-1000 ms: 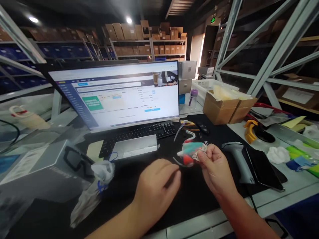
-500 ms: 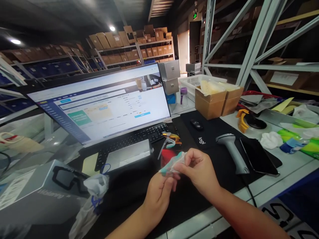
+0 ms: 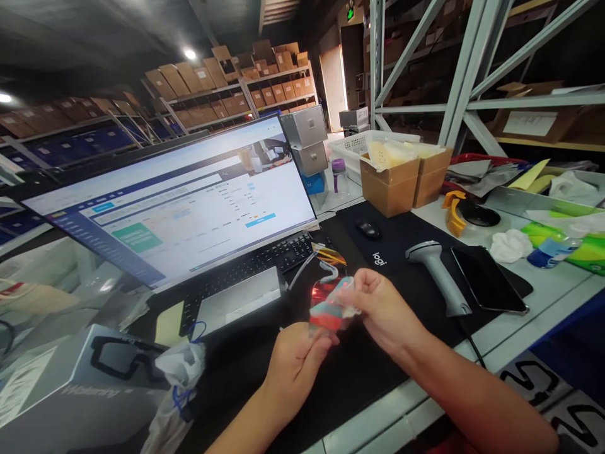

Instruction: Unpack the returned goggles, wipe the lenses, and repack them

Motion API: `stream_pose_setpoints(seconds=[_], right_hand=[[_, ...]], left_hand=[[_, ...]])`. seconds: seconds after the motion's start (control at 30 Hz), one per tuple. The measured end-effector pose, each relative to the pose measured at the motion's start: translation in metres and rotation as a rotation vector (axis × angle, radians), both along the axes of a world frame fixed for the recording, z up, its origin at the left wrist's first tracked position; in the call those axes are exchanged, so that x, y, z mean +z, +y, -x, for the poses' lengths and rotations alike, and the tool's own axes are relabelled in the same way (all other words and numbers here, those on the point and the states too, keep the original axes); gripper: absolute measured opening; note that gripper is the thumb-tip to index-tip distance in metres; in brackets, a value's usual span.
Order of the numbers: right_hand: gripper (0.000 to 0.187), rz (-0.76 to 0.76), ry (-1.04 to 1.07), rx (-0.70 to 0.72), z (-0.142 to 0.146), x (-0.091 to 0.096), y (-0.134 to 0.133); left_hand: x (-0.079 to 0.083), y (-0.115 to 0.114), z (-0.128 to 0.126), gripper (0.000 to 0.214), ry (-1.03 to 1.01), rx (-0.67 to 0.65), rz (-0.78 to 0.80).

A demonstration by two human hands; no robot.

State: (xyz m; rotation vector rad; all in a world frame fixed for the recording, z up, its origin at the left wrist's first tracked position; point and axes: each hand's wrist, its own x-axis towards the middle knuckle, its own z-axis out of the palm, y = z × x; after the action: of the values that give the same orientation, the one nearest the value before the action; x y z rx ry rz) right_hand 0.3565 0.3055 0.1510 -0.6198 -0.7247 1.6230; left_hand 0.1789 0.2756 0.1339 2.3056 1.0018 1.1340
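My left hand point(image 3: 297, 358) pinches the lower end of a small clear plastic packet point(image 3: 327, 315) with teal and red on it. On its upper right edge, the thumb and fingers of my right hand point(image 3: 384, 304) are closed. The packet is held above the black desk mat, and its contents are too blurred to name. Just behind it stands a red holder point(image 3: 321, 290), partly hidden, with several pens point(image 3: 329, 255) sticking out. To the right of my right hand lies a grey barcode scanner point(image 3: 438, 277).
A monitor point(image 3: 203, 214) and keyboard point(image 3: 293, 252) stand at the back left. A silver box point(image 3: 241, 296) lies before them, a grey box point(image 3: 85, 384) at left. Rightward are a mouse point(image 3: 367, 229), phone point(image 3: 489, 277), tape dispenser point(image 3: 456, 214), crumpled tissue point(image 3: 511, 246) and cardboard box point(image 3: 390, 189).
The view has shifted slightly. The packet has turned between my hands so that more red shows on it, and both hands still hold it.
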Motion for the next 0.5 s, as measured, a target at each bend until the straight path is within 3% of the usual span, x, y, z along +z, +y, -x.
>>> stream_pose_setpoints(seconds=[0.13,0.27,0.4,0.5], right_hand=[[0.055,0.051,0.044,0.022,-0.011,0.004,0.011],[0.051,-0.024,0.005,-0.054,-0.002,0.001,0.003],[0.047,-0.121,-0.108,-0.007,0.017,-0.006,-0.012],[0.049,-0.083,-0.101,0.017,0.022,-0.008,-0.015]], left_hand=[[-0.001,0.002,0.000,0.031,0.039,-0.063,-0.022],[-0.003,0.001,-0.001,0.029,0.006,0.022,-0.037],[-0.003,-0.001,-0.002,0.037,-0.038,0.097,-0.063],[-0.004,0.000,-0.001,0.044,-0.046,0.088,-0.052]])
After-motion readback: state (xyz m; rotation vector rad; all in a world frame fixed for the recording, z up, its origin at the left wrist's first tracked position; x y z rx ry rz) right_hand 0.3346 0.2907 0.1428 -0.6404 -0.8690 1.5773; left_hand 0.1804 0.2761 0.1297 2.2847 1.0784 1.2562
